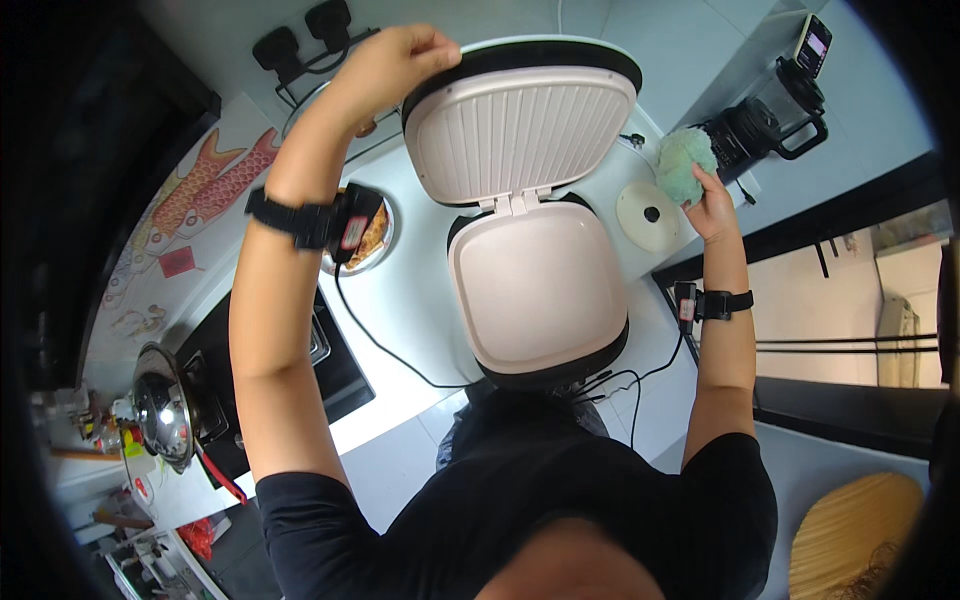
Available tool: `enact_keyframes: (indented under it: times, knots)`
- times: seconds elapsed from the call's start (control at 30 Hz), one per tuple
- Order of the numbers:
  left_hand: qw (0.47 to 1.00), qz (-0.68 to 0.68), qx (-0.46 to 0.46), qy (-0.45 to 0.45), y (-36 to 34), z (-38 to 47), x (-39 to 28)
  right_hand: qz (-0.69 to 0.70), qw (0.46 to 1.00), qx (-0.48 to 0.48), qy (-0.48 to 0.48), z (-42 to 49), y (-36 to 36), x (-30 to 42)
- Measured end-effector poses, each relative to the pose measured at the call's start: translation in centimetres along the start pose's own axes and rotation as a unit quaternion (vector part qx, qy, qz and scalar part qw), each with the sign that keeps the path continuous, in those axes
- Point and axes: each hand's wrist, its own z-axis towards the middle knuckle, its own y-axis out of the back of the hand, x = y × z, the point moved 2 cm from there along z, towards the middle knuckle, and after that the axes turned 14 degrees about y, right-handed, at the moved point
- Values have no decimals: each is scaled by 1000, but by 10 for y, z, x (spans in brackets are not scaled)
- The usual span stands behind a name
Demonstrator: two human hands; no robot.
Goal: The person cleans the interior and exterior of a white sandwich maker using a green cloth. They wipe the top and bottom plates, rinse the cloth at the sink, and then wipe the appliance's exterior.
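An electric griddle (536, 289) with a pale smooth lower plate stands open on the white counter before me. Its raised lid (525, 135) has a ribbed pale plate and a dark rim. My left hand (412, 64) grips the lid's upper left edge between thumb and fingers. Out to the right, my right hand (711, 204) holds a fluffy light-green cloth (684, 161), beside the blender and above a round cream lid with a black knob (649, 216). A plate of browned food (373, 238) is partly hidden behind my left wrist.
A blender (784, 112) and a phone (813, 46) are at the upper right. Black plugs (277, 52) sit in the wall behind my left hand. A lidded wok (165, 409) stands on the hob at the left. Cables hang by the griddle's front edge.
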Motion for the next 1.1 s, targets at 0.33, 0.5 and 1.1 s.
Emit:
enact_keyframes:
  times: [0.33, 0.5, 1.1]
  knots:
    - [990, 120, -45, 59, -9, -72, -46, -444, 636, 228, 588, -11, -74, 29]
    - [967, 203, 55, 143, -19, -63, -64, -361, 657, 273, 602, -39, -68, 21]
    - [977, 208, 38, 40, -77, -48, -52, -356, 743, 311, 474, -85, -46, 25]
